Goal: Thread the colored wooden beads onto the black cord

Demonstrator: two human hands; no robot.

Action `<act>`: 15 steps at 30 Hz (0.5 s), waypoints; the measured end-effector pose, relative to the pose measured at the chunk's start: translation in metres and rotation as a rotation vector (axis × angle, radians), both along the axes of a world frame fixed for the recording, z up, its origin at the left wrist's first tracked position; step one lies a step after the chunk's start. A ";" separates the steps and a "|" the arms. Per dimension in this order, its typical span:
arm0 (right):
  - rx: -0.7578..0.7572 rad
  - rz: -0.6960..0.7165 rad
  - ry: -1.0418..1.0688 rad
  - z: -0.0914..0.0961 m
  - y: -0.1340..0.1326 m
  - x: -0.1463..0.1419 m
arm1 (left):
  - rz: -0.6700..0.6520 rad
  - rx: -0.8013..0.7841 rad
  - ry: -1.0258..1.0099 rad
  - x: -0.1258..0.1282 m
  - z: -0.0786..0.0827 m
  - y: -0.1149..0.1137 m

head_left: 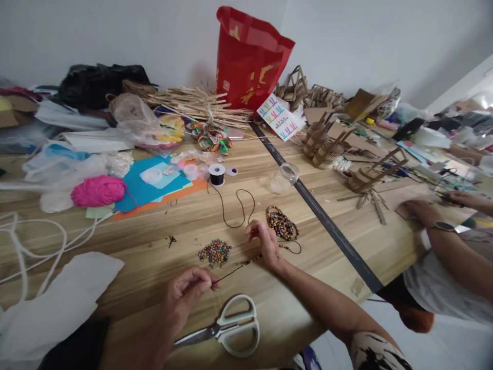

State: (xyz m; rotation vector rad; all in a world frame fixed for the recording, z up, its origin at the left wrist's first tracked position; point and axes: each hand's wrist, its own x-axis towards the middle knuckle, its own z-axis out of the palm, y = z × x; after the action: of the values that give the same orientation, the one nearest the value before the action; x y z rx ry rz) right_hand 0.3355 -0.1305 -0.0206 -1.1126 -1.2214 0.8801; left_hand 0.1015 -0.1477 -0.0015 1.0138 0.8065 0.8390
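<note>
My left hand (190, 288) pinches one end of a thin black cord (231, 273) at its fingertips. The cord runs fairly straight to my right hand (266, 244), whose fingers are curled. A few small beads (250, 261) sit on the cord beside that hand, and more cord comes out on its far side. Between the hands and slightly beyond lies a loose pile of coloured beads (214, 253). A coiled string of multicoloured beads (282, 224) rests just past my right hand. White-handled scissors (231, 327) lie nearest me, below the cord.
A spool of black cord (216, 175) stands farther back, beside a clear round container (287, 177). Pink yarn (98, 190) lies at left, small woven baskets (327, 141) at right. A red bag (250, 61) stands behind. Another person's hand (419, 211) works at right.
</note>
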 end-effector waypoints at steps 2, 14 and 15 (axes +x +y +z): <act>-0.045 -0.014 0.101 0.000 0.002 0.002 | -0.031 0.020 -0.015 0.001 0.004 0.000; 0.106 0.447 -0.383 0.033 -0.032 -0.017 | -0.072 0.390 0.356 0.001 -0.004 0.006; 0.141 0.487 -0.447 0.032 -0.034 -0.019 | -0.074 0.405 0.368 0.001 -0.004 0.006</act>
State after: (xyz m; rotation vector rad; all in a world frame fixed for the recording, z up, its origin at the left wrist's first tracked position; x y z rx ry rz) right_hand 0.3168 -0.1641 0.0110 -0.9360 -1.9502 0.9100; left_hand 0.1024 -0.1419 -0.0060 1.5799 0.9204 0.7782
